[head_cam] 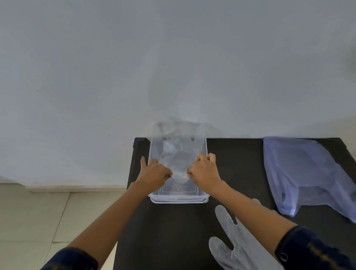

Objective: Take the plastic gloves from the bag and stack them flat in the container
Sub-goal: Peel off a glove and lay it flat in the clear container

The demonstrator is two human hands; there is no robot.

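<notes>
A clear plastic container (179,199) stands at the far left of a black table (176,240). A clear plastic glove (176,153) lies spread over and inside it, fingers reaching past the far rim. My left hand (154,174) pinches the glove's near left edge, index finger stretched along the container's left wall. My right hand (204,171) pinches the near right edge at the right rim. Another clear glove (235,259) lies flat on the table, partly under my right forearm. A pale blue plastic bag (302,175) rests flattened at the right.
A white wall rises directly behind the table. Pale floor tiles (30,219) show to the left, below the table's left edge. The bag's handles hang toward the right edge of the table.
</notes>
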